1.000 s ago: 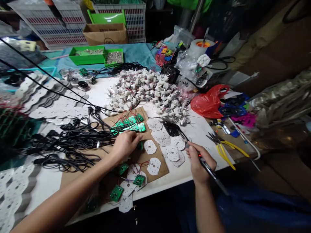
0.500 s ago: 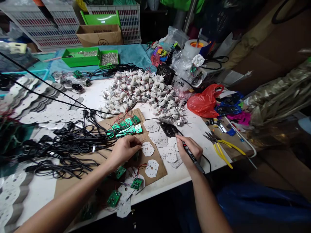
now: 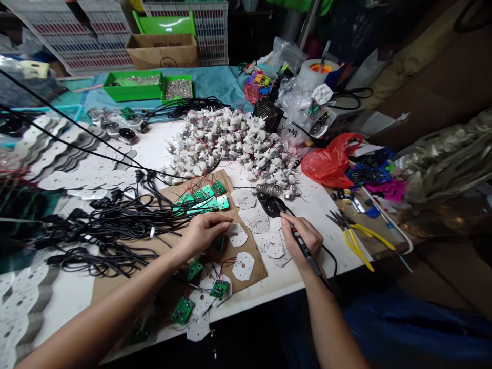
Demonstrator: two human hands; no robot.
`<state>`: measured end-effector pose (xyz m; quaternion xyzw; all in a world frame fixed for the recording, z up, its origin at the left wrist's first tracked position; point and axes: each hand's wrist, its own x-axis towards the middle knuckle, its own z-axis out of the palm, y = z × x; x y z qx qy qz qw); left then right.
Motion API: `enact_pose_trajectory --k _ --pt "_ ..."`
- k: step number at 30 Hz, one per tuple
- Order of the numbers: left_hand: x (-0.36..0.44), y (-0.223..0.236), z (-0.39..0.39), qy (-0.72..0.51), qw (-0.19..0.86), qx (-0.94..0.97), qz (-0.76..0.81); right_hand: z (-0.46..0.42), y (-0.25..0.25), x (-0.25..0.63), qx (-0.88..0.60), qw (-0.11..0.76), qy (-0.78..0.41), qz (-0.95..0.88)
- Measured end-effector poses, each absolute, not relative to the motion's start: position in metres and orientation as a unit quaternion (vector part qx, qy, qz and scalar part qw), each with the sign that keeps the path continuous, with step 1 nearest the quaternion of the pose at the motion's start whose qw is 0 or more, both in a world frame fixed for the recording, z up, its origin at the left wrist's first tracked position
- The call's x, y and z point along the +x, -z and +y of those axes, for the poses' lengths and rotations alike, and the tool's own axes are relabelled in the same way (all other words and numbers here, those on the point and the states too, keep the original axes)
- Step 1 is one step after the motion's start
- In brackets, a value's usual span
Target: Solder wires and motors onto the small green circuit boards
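My right hand point(image 3: 302, 238) is wrapped around a soldering iron point(image 3: 303, 248). The front end of the iron points into a black stand point(image 3: 271, 205) with a metal coil point(image 3: 269, 190). On the left, my left hand point(image 3: 205, 231) has thumb and fingers pinched together, just above a white octagonal plate point(image 3: 237, 235) on the cardboard point(image 3: 251, 274). Whatever sits in the pinch is too small to make out. Green circuit boards point(image 3: 203, 193) with thin red wires lie beyond that hand. Nearer me is another white plate point(image 3: 243, 266) with red wires, beside loose green boards point(image 3: 219, 289).
A large heap of white motors point(image 3: 226, 143) covers the table's middle. Black cables point(image 3: 115, 230) bunch up on the left, near stacked white plates point(image 3: 77, 177). To the right lie yellow-handled pliers point(image 3: 355, 236) and a red plastic bag point(image 3: 330, 161). Green trays point(image 3: 132, 92) of small parts stand behind.
My left hand has moved slightly up and away from the upper white plate, fingers still pinched. My right hand keeps the soldering iron at the stand. The whole view has shifted a little.
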<state>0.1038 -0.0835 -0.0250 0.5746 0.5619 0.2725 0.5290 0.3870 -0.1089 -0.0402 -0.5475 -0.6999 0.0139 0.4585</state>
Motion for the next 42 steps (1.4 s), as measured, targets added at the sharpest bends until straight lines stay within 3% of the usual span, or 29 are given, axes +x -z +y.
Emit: enact_pose_trajectory --k 7,14,19,42 --pt "0.105 0.005 -0.085 -0.147 0.477 0.609 0.617 -0.126 0.022 0.380 -0.516 0.493 -0.017 -0.700" --pt "0.103 0.006 -0.095 -0.137 0.334 0.728 0.583 -0.181 0.011 0.341 -0.506 0.518 -0.206 -0.658" --pt "0.104 0.013 -0.106 -0.151 0.314 0.737 0.580 -0.199 0.025 0.317 -0.486 0.525 -0.254 -0.651" --pt "0.106 0.014 -0.109 -0.142 0.303 0.736 0.589 -0.199 0.035 0.311 -0.488 0.512 -0.257 -0.659"
